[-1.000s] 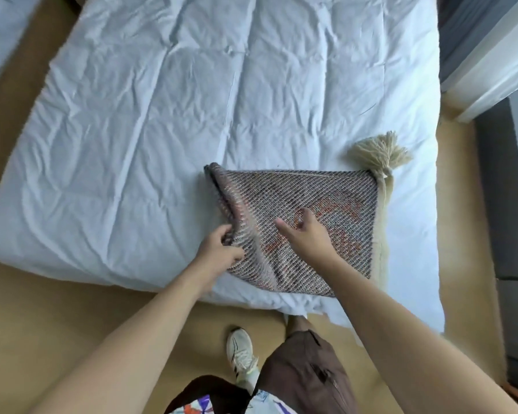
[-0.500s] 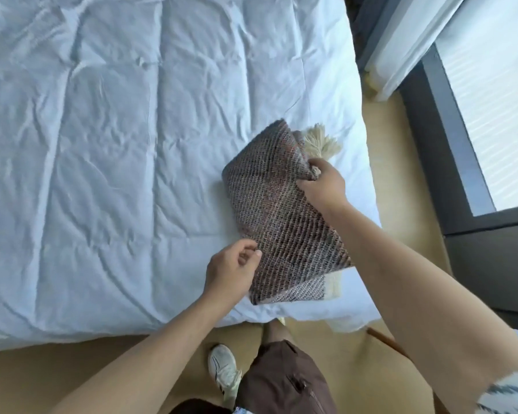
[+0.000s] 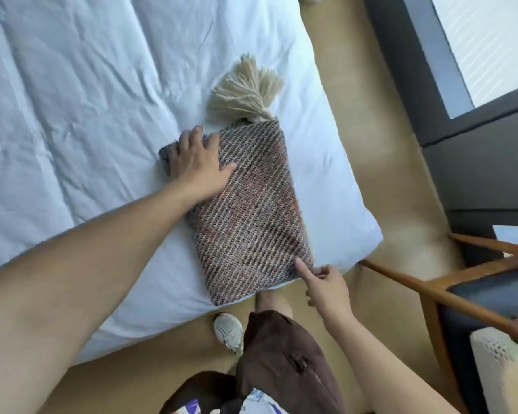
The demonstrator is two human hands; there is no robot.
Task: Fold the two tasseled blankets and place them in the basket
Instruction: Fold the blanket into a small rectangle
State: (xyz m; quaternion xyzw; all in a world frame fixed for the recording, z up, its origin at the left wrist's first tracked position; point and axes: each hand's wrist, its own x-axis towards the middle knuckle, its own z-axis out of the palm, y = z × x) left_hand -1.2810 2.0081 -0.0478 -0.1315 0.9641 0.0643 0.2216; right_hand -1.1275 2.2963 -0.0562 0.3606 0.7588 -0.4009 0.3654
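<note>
A brown woven blanket lies folded into a narrow rectangle near the bed's right corner. Its cream tassels fan out from the far end. My left hand lies flat on the far left corner of the blanket, fingers spread. My right hand is at the near right corner, the forefinger touching the edge and the other fingers curled. A pale basket rim shows at the lower right edge. Only one blanket is in view.
The bed has a white crumpled duvet. A wooden chair with a dark blue seat stands to the right, close to the bed corner. A dark window wall runs along the right. My leg and white shoe are by the bed edge.
The blanket has been folded once more into a narrower shape and laid flat. My left hand moved to its far corner, my right hand to the near corner. The camera turned right.
</note>
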